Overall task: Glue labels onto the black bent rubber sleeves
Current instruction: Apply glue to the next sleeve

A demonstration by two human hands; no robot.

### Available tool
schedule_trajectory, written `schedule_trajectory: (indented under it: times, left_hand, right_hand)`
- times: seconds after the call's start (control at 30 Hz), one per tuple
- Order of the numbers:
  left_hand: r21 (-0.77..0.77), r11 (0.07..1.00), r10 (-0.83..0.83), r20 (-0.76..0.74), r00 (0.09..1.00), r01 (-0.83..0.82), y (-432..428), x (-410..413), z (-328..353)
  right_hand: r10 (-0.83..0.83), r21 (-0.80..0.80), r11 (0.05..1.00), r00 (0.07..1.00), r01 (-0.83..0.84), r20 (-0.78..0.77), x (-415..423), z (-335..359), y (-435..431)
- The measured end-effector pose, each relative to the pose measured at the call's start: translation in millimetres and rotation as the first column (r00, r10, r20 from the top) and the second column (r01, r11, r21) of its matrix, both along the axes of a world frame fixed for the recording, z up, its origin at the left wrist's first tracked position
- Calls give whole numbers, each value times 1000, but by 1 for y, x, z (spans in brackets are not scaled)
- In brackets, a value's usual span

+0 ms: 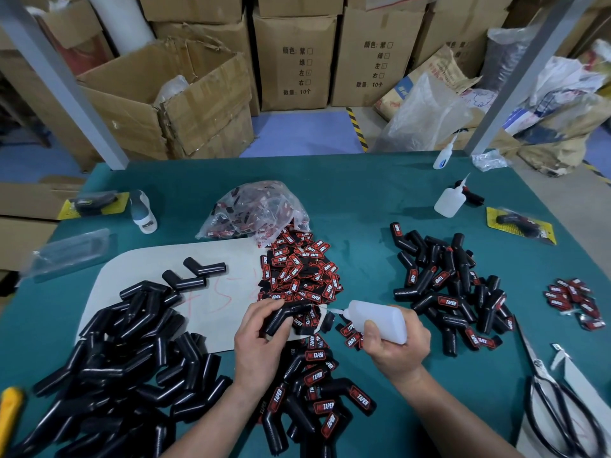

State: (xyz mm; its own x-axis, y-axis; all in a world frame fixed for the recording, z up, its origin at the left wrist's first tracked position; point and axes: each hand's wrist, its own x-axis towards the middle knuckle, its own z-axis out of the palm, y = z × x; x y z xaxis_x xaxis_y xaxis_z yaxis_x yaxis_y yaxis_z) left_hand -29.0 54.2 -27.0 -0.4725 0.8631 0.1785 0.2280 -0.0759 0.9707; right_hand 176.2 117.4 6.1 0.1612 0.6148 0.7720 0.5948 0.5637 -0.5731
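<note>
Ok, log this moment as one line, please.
step: gluing | left hand: holds sleeve | right hand: grips glue bottle, nozzle toward sleeve | label pile: behind hands

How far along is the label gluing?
Done: labelled sleeves piled at right and in front. In hand: the left hand holds a sleeve while the right hand points the glue bottle at it. Left: a large pile of bare sleeves and a heap of labels.
</note>
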Motion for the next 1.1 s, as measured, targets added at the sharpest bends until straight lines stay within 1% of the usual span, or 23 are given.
schedule_trajectory:
  times: [0.4,0.73,1.1]
  left_hand:
    - [10,1000,-4,-42,999,4,0,0,0]
    - [6,1000,-8,-4,1000,8,-2,0,3]
    - [-42,999,3,3,1000,-3,-3,1,5]
  right_hand:
    - [-10,41,999,999,8,50,-1,0,0]
    - [24,54,998,998,-27,49,-1,1,2]
    - [53,51,997,996,-57,77,-1,0,1]
